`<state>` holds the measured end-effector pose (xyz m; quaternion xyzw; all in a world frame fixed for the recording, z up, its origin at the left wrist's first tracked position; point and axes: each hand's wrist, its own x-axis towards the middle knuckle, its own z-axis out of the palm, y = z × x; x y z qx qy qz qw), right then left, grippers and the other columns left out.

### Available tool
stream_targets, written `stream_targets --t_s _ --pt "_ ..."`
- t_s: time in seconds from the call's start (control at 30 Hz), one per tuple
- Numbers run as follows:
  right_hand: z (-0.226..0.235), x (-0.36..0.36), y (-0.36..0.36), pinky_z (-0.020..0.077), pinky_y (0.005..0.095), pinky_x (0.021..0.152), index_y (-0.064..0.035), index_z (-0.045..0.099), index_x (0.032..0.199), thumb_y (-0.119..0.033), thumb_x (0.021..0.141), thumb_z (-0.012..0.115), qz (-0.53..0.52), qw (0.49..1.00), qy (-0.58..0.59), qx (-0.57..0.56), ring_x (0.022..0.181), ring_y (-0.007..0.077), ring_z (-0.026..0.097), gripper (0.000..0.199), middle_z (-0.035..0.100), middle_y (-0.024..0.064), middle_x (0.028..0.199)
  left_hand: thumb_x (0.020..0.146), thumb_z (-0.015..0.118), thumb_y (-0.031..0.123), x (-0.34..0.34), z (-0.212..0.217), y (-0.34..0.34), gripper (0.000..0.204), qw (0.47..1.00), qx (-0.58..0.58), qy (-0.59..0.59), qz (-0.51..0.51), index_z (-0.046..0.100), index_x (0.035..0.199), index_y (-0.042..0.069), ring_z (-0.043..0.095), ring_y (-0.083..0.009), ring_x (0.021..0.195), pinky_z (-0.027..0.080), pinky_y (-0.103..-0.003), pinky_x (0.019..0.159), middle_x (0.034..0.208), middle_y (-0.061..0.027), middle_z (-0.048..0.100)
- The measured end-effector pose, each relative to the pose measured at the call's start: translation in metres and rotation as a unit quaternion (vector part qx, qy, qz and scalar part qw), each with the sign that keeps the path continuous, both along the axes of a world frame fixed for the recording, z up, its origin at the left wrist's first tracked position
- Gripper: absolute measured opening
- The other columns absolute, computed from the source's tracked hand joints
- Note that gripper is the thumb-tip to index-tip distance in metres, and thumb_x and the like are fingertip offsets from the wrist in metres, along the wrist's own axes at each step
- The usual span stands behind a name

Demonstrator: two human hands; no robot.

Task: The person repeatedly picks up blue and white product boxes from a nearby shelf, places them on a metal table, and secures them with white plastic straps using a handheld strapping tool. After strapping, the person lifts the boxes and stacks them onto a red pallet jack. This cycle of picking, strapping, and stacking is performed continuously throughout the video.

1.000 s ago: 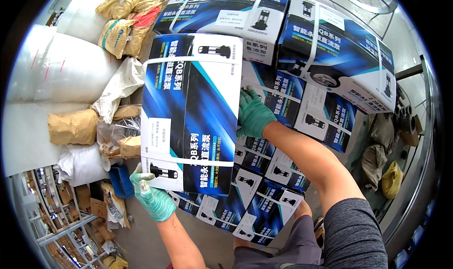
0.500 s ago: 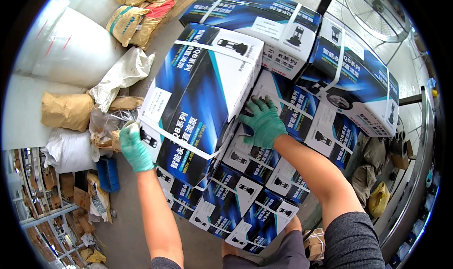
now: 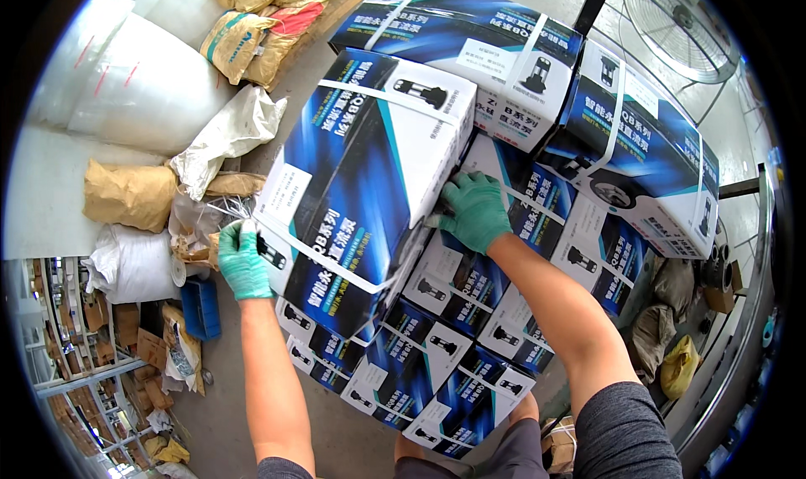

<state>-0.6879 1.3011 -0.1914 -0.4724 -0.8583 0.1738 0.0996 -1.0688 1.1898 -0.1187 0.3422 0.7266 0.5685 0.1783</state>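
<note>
A large blue, white and black cardboard box, bound with white straps, lies tilted on top of a layer of smaller matching boxes. My left hand, in a green glove, is at its left side with the fingers bent against the edge near a strap. On the opposite side my right hand, gloved alike, presses its fingers to the box's lower right side, just above the smaller boxes. The box sits between both hands; its underside and some fingertips are hidden.
Behind lies another strapped box, and one more stands at the right. A floor fan is at the far right. Brown sacks, a white sack and a blue bin line the left. Shelving stands lower left.
My right hand's spread fingers have drawn closer together against the box's side. The left fingers have shifted slightly at the edge. The whole view has moved a little.
</note>
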Motion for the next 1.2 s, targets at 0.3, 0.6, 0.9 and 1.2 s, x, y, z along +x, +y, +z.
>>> stream_targets --t_s 0.3,0.6,0.9,1.2 --pt "-0.002 0.0 0.004 0.0398 0.0474 0.102 -0.0095 0.067 0.121 -0.07 0.079 0.068 -0.012 1.0 -0.026 -0.012 0.119 0.0308 0.055 0.074 0.064 0.011 0.124 0.101 0.066 0.018 -0.019 -0.014 0.005 0.012 0.999 0.0 0.038 0.012 0.067 0.1 0.007 0.053 -0.0072 0.082 0.048 -0.024 0.076 0.092 0.0035 0.063" --pt "-0.01 -0.002 -0.002 0.0438 0.0461 0.095 -0.0086 0.072 0.099 -0.066 0.073 0.075 -0.007 0.996 0.031 0.089 0.11 0.0328 0.059 0.063 0.066 0.0103 0.108 0.101 0.067 0.019 -0.016 -0.007 0.001 0.014 0.991 -0.031 0.128 0.008 0.066 0.103 0.006 0.052 -0.0066 0.079 0.048 -0.024 0.073 0.092 0.004 0.062" --pt "-0.027 0.022 -0.003 0.0512 0.0464 0.098 -0.0107 0.074 0.107 -0.026 0.088 0.069 0.068 0.99 0.122 0.014 0.106 0.0298 0.066 0.025 0.072 0.0133 0.105 0.098 0.066 0.019 0.006 0.006 0.011 0.013 0.974 -0.062 0.219 -0.011 0.069 0.102 0.007 0.063 -0.0181 0.082 0.052 -0.034 0.077 0.093 -0.0069 0.068" --pt "0.162 0.104 0.11 0.0233 0.0752 0.117 -0.0382 0.027 0.16 -0.064 0.083 0.07 -0.095 0.939 -0.317 0.093 0.152 0.0422 0.025 0.091 0.027 0.0013 0.168 0.097 0.063 0.048 0.064 0.022 0.156 0.081 0.875 -0.166 0.412 -0.192 0.031 0.159 0.008 0.04 -0.042 0.145 0.035 -0.045 0.119 0.162 -0.0264 0.032"
